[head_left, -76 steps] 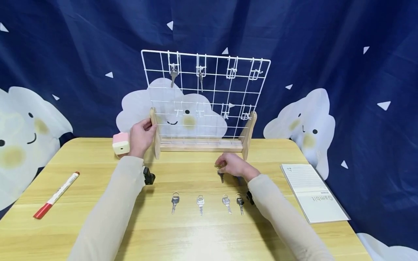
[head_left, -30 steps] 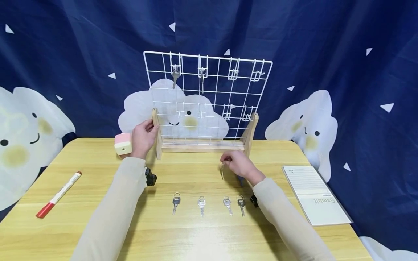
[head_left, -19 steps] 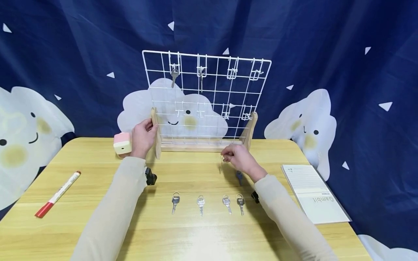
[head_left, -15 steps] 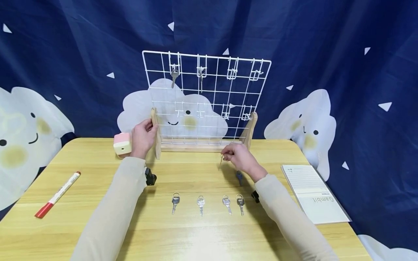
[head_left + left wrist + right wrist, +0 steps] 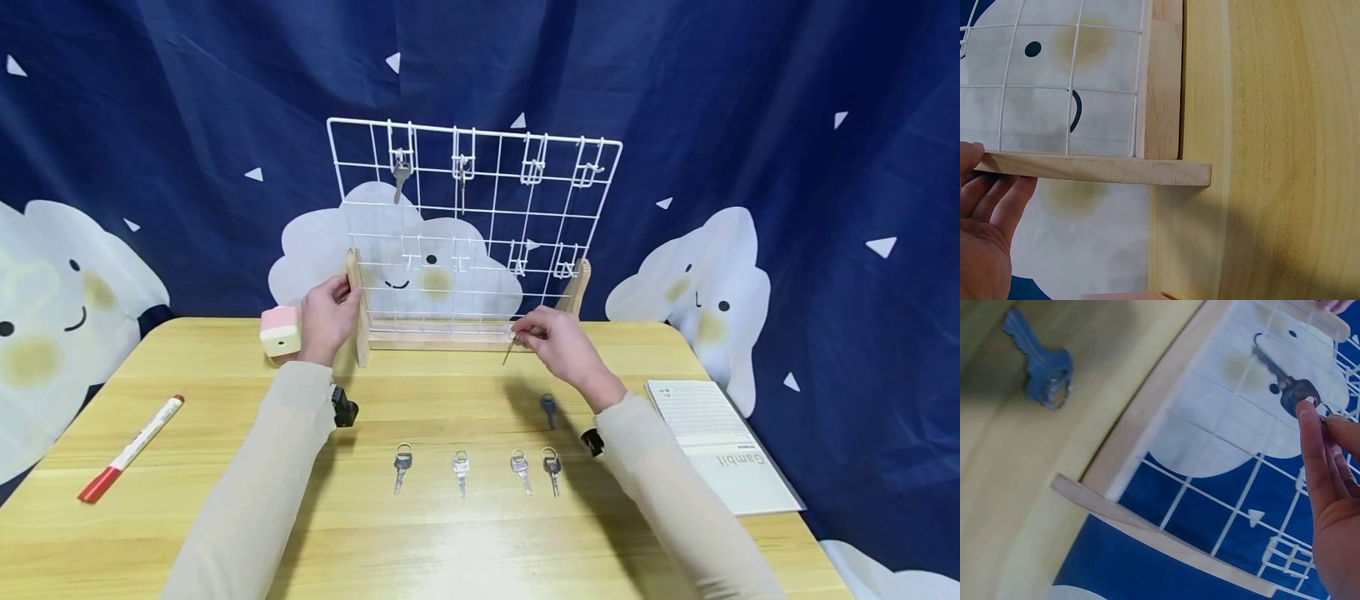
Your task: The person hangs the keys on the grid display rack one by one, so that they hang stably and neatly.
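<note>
Just right of the frame's centre, the right hand (image 5: pixel 562 346) pinches a key (image 5: pixel 510 350) — thumb and fingertips together at its ring end — before the wire rack (image 5: pixel 492 208). Left of centre, the left hand (image 5: pixel 327 321) grips a wooden upright (image 5: pixel 1097 169) between thumb and fingers.

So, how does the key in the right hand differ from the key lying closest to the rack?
The held key is in the air, pinched by the right hand; the lying key rests on the table. The held key looks dark grey, the lying key bluish. Both have a narrow blade.
</note>
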### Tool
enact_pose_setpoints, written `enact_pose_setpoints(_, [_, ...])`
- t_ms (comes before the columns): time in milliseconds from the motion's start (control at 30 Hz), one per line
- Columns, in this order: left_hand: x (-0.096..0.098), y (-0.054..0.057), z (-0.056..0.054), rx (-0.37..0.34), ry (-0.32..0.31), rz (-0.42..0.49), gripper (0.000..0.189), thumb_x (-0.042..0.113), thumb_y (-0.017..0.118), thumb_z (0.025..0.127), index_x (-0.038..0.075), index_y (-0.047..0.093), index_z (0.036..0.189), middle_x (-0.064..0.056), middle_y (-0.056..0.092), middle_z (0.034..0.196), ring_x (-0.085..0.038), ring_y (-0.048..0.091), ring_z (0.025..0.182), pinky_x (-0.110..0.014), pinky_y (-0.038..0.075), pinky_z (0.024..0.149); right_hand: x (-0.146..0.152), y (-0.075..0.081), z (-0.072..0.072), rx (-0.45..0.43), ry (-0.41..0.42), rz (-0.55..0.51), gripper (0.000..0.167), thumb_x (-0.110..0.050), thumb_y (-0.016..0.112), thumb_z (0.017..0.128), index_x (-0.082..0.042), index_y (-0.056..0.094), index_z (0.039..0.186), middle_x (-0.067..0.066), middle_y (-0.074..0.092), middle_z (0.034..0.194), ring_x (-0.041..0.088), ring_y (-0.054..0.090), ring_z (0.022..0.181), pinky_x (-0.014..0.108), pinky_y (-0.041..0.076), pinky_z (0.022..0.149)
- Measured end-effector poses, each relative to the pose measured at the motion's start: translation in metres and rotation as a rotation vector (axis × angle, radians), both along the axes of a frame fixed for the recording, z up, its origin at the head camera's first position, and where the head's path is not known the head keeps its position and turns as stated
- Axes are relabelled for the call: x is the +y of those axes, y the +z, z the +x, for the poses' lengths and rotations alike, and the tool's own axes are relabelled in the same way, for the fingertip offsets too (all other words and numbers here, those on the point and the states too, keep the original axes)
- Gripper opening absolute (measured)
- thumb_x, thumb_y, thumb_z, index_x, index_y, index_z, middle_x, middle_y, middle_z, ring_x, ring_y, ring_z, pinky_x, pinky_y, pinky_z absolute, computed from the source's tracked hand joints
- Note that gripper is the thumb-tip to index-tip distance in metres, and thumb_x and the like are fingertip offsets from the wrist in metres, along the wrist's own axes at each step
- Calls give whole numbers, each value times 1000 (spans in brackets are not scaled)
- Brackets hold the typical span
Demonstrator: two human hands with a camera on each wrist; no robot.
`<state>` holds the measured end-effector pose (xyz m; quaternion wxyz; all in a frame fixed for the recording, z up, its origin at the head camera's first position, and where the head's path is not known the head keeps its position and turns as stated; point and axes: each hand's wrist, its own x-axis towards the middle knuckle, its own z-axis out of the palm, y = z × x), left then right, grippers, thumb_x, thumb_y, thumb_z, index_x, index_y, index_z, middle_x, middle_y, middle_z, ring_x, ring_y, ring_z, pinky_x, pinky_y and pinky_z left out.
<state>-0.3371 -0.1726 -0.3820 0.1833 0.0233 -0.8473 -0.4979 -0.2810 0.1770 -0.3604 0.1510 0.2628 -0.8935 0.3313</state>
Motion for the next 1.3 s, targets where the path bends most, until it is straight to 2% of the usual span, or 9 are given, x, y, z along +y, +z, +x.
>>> enact_pose_setpoints(500, [0,0,0,-4,5,-5,41,14,59,99,-3,56,135,-20,61,128,-28,60,116,-35,49,100,-1,42,-1,112,14,-55,10,3,73,86,-4,77,92,4,69,87,14,67,79,27,57,70])
enact_pose_setpoints(933, [2,2,-1,-1,6,-15,41,14,59,100,-4,54,136,-22,60,129,-30,59,117,-37,49,100,-1,82,-5,116,5,-135,9,3,71,88,-3,76,94,4,69,91,14,68,79,23,57,70])
enact_pose_setpoints(1167, [1,1,1,-8,9,-13,41,13,58,100,-4,54,137,-21,60,129,-30,59,117,-36,49,100,-3,102,-9,178,8,-153,11,2,69,90,-4,77,94,5,70,90,14,69,78,22,56,69])
enact_pose_setpoints(1300, [1,0,1,-14,7,-19,42,14,58,100,-3,53,138,-21,59,130,-29,59,118,-36,49,100,-3,110,-11,167,-21,-155,12,3,67,91,-3,77,95,3,70,91,13,69,79,22,57,70])
